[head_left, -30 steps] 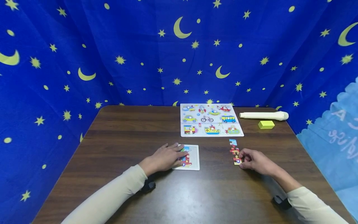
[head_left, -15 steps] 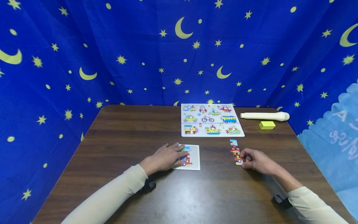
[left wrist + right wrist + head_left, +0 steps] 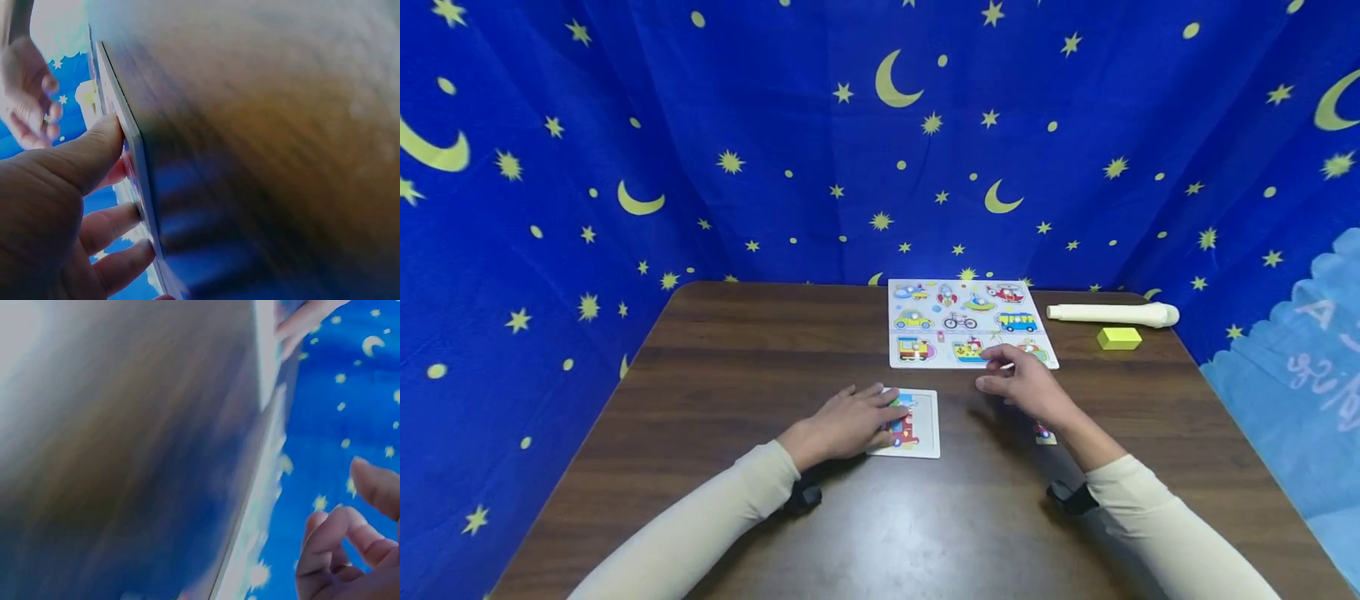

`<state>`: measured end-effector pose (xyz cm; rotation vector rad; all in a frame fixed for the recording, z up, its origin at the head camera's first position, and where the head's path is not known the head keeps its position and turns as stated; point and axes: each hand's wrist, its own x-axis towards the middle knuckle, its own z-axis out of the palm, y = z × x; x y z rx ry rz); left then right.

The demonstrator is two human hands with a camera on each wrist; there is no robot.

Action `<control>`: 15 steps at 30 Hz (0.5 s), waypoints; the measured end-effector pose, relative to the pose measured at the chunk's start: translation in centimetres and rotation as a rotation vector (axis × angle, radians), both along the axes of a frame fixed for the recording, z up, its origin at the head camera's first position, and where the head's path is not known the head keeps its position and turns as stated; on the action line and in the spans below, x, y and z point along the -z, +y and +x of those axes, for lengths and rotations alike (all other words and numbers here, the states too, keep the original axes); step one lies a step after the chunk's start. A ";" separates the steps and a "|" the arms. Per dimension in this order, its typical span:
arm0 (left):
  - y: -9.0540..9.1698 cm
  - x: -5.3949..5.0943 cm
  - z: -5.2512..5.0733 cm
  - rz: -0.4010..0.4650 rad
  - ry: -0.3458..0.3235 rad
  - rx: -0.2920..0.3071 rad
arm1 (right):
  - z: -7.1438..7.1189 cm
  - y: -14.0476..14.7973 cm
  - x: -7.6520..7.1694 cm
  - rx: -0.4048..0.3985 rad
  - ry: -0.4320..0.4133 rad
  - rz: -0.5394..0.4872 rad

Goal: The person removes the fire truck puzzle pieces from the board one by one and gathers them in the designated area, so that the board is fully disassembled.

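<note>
The left hand [image 3: 850, 423] is still resting, fingers spread, on the puzzle tray [image 3: 927, 427], while the right hand [image 3: 1024, 385], seemingly holding nothing, is coming nearer to it across the pieces [image 3: 1044, 436].

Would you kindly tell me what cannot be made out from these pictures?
Head view: left part of the small tray, under the left hand.
Head view: anything adjoining the puzzle piece, behind the right hand.
Right wrist view: grain on the tabletop, lost to blur.
</note>
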<state>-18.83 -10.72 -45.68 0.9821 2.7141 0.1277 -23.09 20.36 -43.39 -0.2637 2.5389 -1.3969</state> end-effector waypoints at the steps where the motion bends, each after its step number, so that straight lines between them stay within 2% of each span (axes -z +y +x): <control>1: 0.0 0.0 0.0 0.001 -0.003 0.002 | -0.2 -1.1 0.0 -0.007 -0.008 -0.013; 4: 0.1 -0.1 0.1 0.009 -0.013 0.006 | -0.2 -4.4 0.6 -0.049 -0.012 0.021; 8: 0.2 -0.2 0.0 0.011 -0.014 0.014 | 0.3 -7.5 1.6 -0.144 0.040 0.195; 11: 0.2 -0.2 -0.1 0.007 -0.009 0.017 | 0.4 -8.7 2.0 -0.196 0.065 0.272; 15: 0.1 -0.2 -0.1 0.003 -0.019 0.012 | 0.3 -9.6 2.4 -0.214 0.064 0.300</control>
